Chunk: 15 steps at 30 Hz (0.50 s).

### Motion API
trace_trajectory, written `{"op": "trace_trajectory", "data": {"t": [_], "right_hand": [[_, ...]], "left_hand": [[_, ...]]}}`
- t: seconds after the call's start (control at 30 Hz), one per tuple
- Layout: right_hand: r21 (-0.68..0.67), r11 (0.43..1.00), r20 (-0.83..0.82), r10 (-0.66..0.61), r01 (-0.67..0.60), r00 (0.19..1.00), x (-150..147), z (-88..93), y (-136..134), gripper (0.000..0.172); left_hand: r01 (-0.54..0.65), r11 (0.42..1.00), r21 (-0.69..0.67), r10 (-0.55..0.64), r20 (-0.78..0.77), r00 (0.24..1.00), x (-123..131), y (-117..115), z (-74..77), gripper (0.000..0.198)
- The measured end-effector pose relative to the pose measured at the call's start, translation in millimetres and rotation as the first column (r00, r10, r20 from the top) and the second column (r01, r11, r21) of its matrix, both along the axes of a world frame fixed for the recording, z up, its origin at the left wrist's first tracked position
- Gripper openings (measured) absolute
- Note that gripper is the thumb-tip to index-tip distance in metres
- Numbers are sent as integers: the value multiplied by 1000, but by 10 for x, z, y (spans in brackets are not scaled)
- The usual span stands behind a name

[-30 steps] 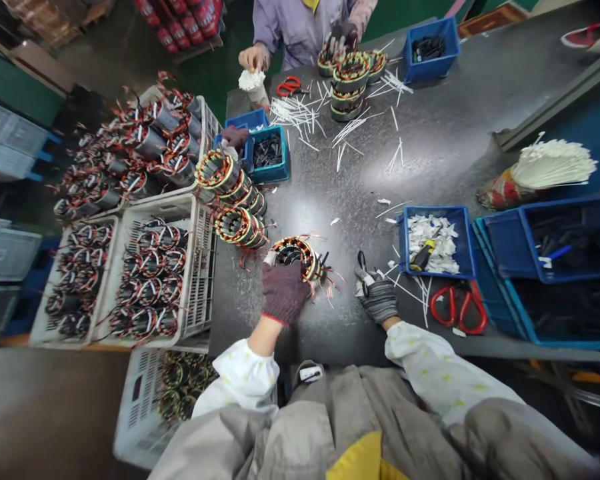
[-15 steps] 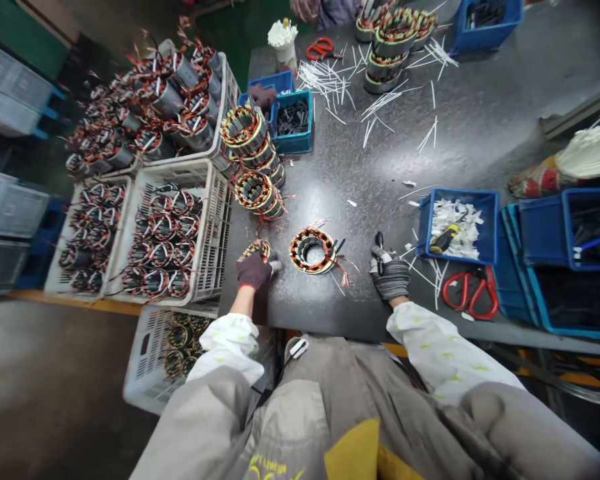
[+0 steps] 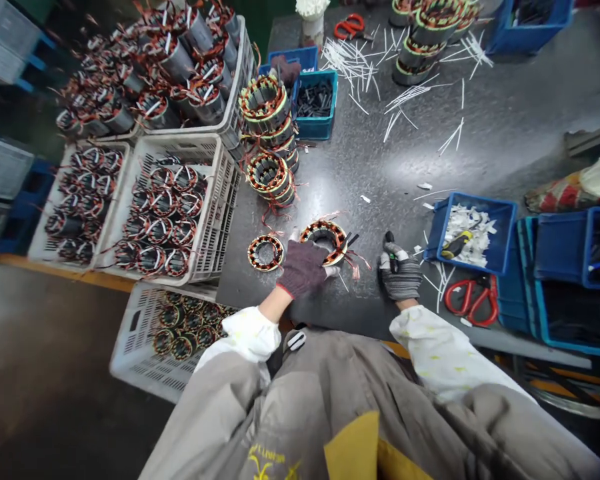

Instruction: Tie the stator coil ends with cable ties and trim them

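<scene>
Dark surface (image 3: 380,170), near front edge: left hand (image 3: 306,268) is resting on a wound stator (image 3: 338,235), fingers' grip unclear; right hand (image 3: 401,275) is holding a black tool (image 3: 389,238), fingers curled.

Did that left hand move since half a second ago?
Yes, rightward: the left hand went from the small wire ring to the bigger wire ring, nearer the blue scrap tray.
</scene>
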State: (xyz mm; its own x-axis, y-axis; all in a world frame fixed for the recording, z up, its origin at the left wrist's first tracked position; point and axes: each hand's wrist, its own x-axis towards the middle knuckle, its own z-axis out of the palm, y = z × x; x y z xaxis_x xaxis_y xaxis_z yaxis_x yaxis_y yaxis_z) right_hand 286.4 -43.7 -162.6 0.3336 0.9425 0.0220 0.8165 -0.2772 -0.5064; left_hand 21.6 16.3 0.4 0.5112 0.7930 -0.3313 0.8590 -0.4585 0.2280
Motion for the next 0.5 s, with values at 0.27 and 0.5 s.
{"op": "trace_trajectory", "data": {"t": [0.27,0.5], "right_hand": [[-225,935,304,334,-274,892,239,131,20,60],[134,795,267,547,-592,794,-572,776,37,37]], "left_hand": [[-131,985,-108,121,-94,988,-797,-998,-410,39],[-242,969,-57,233,-130,964,-1135,-1065,-566,40]]}}
